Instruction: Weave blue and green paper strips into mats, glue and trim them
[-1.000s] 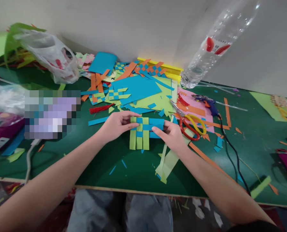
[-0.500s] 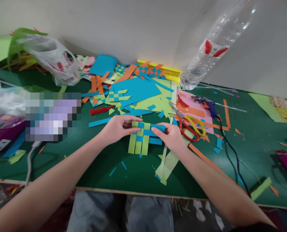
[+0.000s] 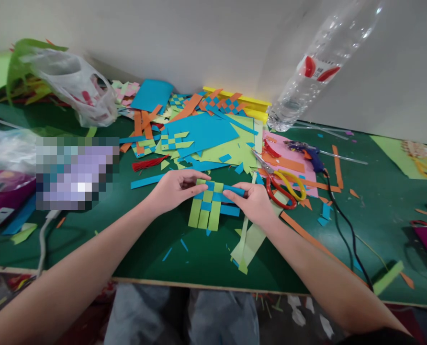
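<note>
Between my two hands is a small woven piece of green and blue paper strips [image 3: 207, 205], checkered at the top, with loose green ends hanging towards me and blue ends pointing right. My left hand [image 3: 175, 191] pinches its upper left corner between thumb and fingers. On the other side, my right hand [image 3: 252, 200] grips the blue strip ends, thumb on top. Just right of that hand lie scissors [image 3: 283, 189] with red and yellow handles. A pale green strip [image 3: 251, 247] rests beneath my right wrist.
Blue sheets [image 3: 202, 132] and woven scraps pile up at the back. A clear plastic bottle [image 3: 307, 81] stands behind on the right, near a blue glue gun [image 3: 316, 160] with a black cord. At left are a blurred-out phone [image 3: 79, 175] and a plastic bag [image 3: 80, 86].
The woven paper has shifted very slightly left and tilted a little. Both hands keep their hold, and the view has moved slightly.
</note>
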The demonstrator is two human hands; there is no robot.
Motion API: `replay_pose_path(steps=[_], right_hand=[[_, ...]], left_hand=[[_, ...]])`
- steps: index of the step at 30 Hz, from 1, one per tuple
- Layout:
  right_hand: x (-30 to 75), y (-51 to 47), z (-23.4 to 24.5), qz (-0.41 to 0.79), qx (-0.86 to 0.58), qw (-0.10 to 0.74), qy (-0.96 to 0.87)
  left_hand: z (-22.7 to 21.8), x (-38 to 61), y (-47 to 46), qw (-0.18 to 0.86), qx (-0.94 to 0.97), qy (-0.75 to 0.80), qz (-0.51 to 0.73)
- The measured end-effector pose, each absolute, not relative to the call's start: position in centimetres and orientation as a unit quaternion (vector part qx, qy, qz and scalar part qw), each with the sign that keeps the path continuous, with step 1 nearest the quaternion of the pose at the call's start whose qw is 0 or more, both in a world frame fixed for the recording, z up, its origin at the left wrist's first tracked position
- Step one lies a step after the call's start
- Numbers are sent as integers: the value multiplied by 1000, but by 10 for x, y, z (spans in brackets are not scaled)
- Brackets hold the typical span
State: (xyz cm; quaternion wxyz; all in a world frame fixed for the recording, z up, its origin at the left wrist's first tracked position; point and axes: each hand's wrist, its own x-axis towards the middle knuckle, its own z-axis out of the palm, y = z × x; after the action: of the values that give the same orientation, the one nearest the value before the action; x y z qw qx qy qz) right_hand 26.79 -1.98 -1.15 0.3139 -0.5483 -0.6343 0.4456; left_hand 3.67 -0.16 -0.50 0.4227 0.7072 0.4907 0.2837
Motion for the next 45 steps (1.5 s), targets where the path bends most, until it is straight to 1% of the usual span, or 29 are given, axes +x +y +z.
replay_pose_path(steps=[11,20,28,32,41,45], right_hand=[[266,-21,-12,524,-526,326,-585],[267,-21,-14,502,-524,318,-610],[268,-20,-14,524,-513,327,-597],[269,-18,-15,529,-513,321,-595],[272,-16,-11,459,-539,280,-648],[273,-16,-12,461,-541,273,-648]], left_hand=[[-5,36,-1,396,728,486,278],[-1,39,-1,394,733,485,270],[-1,31,-1,433,740,455,241],[4,18,-1,488,746,404,204],[7,3,2,456,758,422,201],[6,4,2,444,774,411,187]])
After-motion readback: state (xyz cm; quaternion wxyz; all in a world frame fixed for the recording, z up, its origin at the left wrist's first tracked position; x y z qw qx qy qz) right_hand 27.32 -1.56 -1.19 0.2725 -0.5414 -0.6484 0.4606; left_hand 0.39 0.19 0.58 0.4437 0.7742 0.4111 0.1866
